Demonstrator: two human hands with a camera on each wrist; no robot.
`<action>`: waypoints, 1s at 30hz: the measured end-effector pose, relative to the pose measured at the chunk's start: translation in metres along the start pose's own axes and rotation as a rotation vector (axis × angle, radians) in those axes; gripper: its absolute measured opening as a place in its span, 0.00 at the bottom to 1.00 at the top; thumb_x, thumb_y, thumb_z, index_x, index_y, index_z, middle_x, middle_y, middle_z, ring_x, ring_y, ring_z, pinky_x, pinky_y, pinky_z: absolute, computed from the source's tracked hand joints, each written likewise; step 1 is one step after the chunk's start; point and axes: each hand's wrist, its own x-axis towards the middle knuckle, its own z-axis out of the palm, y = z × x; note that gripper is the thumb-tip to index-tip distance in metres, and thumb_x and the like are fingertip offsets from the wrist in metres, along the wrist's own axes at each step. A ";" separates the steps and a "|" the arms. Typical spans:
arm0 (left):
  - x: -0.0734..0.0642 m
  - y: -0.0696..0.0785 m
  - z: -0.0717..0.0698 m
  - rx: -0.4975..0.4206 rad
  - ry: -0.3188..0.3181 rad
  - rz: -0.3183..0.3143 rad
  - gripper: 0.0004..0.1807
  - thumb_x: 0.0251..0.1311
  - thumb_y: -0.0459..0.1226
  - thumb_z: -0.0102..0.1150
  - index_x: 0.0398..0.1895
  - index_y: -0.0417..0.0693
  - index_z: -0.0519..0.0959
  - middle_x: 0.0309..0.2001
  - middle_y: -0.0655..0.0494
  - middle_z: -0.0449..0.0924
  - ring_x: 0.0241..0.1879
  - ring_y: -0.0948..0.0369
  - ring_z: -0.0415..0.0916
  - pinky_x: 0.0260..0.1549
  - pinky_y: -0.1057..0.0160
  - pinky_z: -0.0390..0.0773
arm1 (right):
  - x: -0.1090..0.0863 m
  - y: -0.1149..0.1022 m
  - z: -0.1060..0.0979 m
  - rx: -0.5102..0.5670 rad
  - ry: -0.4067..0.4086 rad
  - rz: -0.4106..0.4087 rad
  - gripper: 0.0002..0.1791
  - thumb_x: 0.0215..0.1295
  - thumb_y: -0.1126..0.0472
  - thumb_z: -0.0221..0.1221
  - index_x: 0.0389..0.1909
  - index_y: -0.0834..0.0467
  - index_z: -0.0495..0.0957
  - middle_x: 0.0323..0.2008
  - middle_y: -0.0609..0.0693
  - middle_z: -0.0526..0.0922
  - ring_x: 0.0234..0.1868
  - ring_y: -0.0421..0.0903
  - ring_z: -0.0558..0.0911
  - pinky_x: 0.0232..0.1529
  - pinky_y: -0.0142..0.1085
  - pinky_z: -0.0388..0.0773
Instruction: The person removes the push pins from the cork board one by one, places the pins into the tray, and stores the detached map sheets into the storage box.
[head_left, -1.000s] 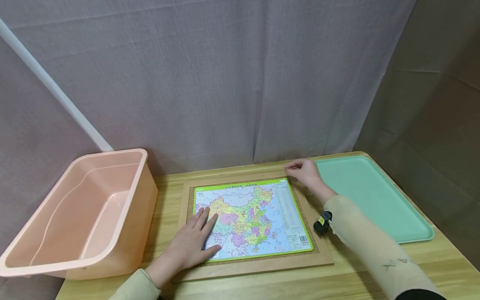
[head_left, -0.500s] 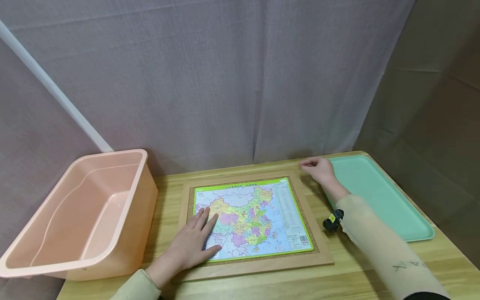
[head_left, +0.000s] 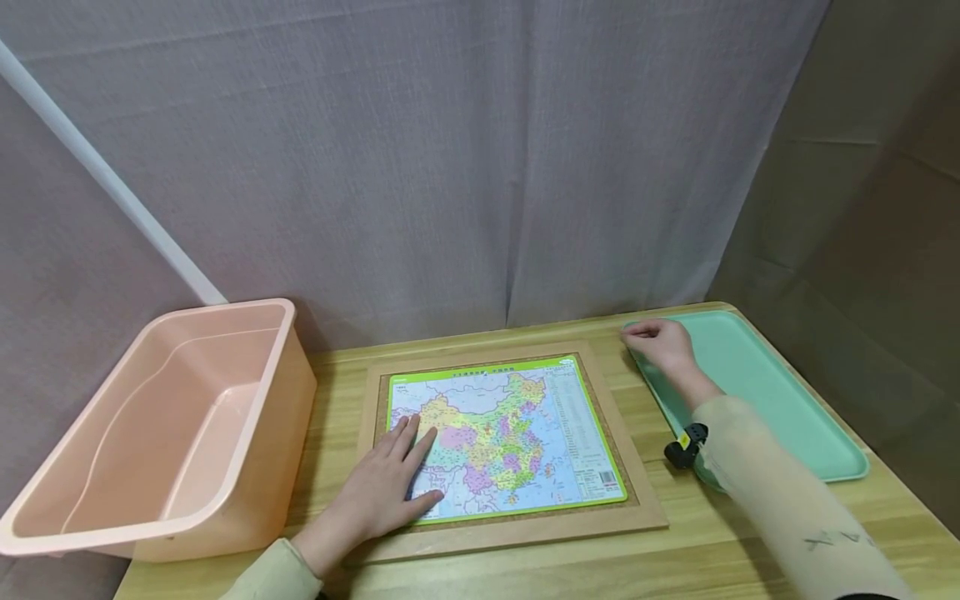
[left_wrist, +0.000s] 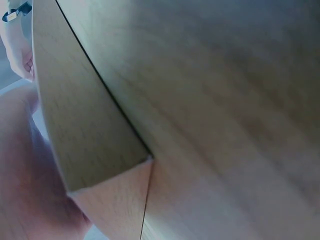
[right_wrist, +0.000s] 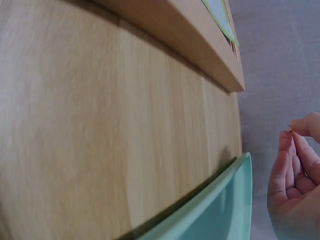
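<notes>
Map sheet (head_left: 498, 442) is lying flat within wooden border of cork board (head_left: 525, 541), at middle of counter (head_left: 337, 392). Left hand (head_left: 386, 483) is resting palm-down on map sheet's left part, fingers straight and released. Right hand (head_left: 663, 343) is pinching tiny pointed item (right_wrist: 289, 126), too small to identify, at far left corner of green tray (head_left: 772, 400). Pink tub (head_left: 281, 450) is standing left; grey curtain (head_left: 375, 183) is hanging along far side.

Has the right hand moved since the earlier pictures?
Yes: in the head view, the right hand moved right, away from the wooden frame, toward the green tray.
</notes>
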 end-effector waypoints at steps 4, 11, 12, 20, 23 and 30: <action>0.000 0.000 0.000 0.003 0.002 0.000 0.50 0.71 0.68 0.52 0.86 0.50 0.56 0.86 0.40 0.49 0.85 0.42 0.50 0.79 0.40 0.64 | 0.000 0.006 -0.005 0.002 -0.006 0.020 0.19 0.73 0.56 0.66 0.53 0.67 0.87 0.51 0.63 0.90 0.37 0.32 0.78 0.36 0.25 0.76; 0.000 -0.001 0.000 -0.001 0.004 0.008 0.49 0.72 0.67 0.52 0.86 0.49 0.57 0.86 0.39 0.50 0.85 0.41 0.50 0.79 0.40 0.64 | -0.003 0.013 -0.014 0.002 -0.013 0.035 0.20 0.73 0.56 0.66 0.55 0.68 0.86 0.52 0.64 0.89 0.35 0.29 0.77 0.34 0.26 0.78; 0.000 0.000 0.000 -0.002 0.004 0.009 0.49 0.72 0.67 0.52 0.86 0.49 0.57 0.86 0.39 0.50 0.85 0.41 0.50 0.79 0.40 0.64 | -0.003 0.014 -0.014 0.003 -0.013 0.036 0.20 0.73 0.56 0.66 0.55 0.68 0.86 0.51 0.63 0.89 0.35 0.29 0.77 0.34 0.26 0.78; -0.001 0.000 0.001 0.000 0.009 0.007 0.49 0.72 0.67 0.52 0.86 0.49 0.57 0.85 0.39 0.50 0.85 0.41 0.50 0.79 0.41 0.64 | -0.003 0.022 -0.021 -0.021 0.008 0.031 0.20 0.72 0.56 0.66 0.53 0.68 0.87 0.47 0.59 0.91 0.31 0.25 0.75 0.33 0.25 0.77; 0.000 0.000 0.001 0.001 0.011 0.006 0.49 0.72 0.67 0.52 0.86 0.49 0.57 0.85 0.39 0.50 0.85 0.41 0.51 0.79 0.41 0.64 | -0.003 0.025 -0.024 -0.024 0.012 0.039 0.20 0.72 0.55 0.66 0.53 0.68 0.87 0.45 0.55 0.92 0.31 0.25 0.75 0.33 0.25 0.77; 0.000 0.000 0.001 -0.001 0.009 0.004 0.49 0.72 0.67 0.52 0.86 0.49 0.57 0.86 0.39 0.50 0.85 0.41 0.50 0.78 0.40 0.64 | -0.002 0.034 -0.030 -0.007 0.004 0.068 0.22 0.73 0.54 0.66 0.55 0.68 0.86 0.40 0.43 0.90 0.31 0.25 0.76 0.33 0.27 0.79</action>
